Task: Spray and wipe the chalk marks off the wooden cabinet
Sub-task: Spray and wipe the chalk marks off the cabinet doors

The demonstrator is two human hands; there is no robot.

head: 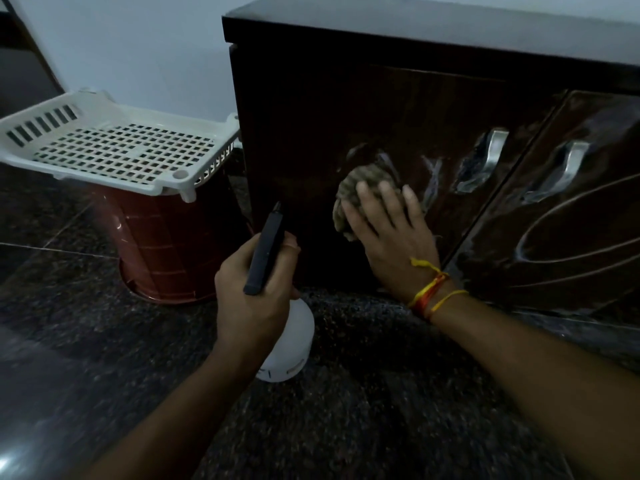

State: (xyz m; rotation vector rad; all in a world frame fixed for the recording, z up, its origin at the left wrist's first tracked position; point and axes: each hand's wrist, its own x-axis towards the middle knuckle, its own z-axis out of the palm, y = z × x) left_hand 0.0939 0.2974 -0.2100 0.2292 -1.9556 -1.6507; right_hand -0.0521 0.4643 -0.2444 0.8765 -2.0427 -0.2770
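The right hand (388, 233), fingers straight, presses a cloth (360, 192) flat on the left cabinet door (304, 133); the left hand (249, 299) grips the spray bottle (287, 344). Smeared chalk marks (433, 174) remain right of the cloth (the job looks roughly half done).

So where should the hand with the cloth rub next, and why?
Probably slide the right hand and its cloth to the right along the cabinet door, toward the handle. White chalk marks show there, just beside the fingers. The left hand holds the spray bottle ready.
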